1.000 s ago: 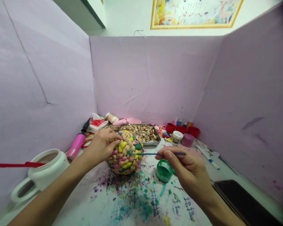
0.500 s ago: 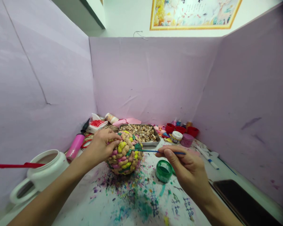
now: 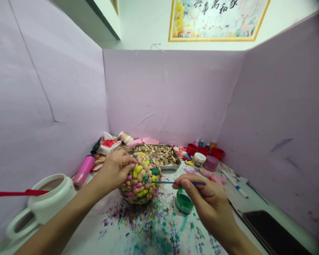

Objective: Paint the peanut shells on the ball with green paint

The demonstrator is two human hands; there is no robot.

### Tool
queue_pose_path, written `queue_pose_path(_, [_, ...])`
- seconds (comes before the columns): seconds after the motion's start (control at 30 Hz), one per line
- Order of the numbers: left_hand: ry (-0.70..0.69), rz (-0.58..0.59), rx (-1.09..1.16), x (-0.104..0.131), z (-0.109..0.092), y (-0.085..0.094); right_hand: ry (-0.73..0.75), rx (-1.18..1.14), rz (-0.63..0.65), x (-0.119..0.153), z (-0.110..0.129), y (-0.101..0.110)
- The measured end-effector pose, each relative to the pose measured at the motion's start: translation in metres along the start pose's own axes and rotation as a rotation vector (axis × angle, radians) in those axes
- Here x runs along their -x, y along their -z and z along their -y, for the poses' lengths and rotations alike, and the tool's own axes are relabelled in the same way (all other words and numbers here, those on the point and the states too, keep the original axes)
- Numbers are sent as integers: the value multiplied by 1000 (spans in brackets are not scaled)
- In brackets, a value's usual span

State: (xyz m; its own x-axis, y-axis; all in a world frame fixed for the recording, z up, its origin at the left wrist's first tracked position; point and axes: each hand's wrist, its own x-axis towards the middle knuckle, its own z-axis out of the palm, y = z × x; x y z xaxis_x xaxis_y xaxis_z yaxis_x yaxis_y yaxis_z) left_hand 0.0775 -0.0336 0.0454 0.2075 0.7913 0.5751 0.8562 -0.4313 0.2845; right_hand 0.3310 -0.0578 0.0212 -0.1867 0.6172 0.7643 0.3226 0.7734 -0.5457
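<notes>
A round ball covered in peanut shells stands on the table, some shells painted yellow, pink and green, others bare. My left hand grips its upper left side, with thumb and fingers bent against the shells. Pinched in my right hand is a thin blue paintbrush, held level and pointing left. Its tip meets the front of the ball by a green shell; whether it touches is hard to make out. Just left of my right hand, partly behind it, sits an open jar of green paint.
Behind the ball lies a metal tray of shells. At left are a white pitcher with a red stick and a pink pump. Paint jars and red cups stand back right, a dark phone-like slab front right.
The view has tilted up a little, so everything sits lower. The brush tip has moved slightly down the ball. My left hand keeps its hold.
</notes>
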Motion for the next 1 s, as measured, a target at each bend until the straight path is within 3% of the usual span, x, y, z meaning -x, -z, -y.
queue_pose_path(0.33, [31, 1, 29, 4, 6, -6, 13, 18, -95, -5, -3, 3])
queue_pose_path(0.53, [11, -3, 11, 3, 6, -5, -6, -3, -22, -2, 1, -2])
queue_pose_path(0.63, [-26, -21, 14, 2, 6, -5, -50, 53, -66, -6, -1, 10])
queue_pose_path(0.73, [-62, -52, 13, 1, 8, -6, -188, 183, -114, -16, -9, 33])
queue_pose_path(0.87, [-77, -65, -9, 0, 8, -5, -427, 316, 56, -24, -36, 50])
queue_pose_path(0.93, [-75, -52, -11, -1, 6, -3, -493, 322, 206, -22, -53, 44])
queue_pose_path(1.0, [-69, -37, -15, -1, 4, -2, -518, 318, 272, -18, -66, 34])
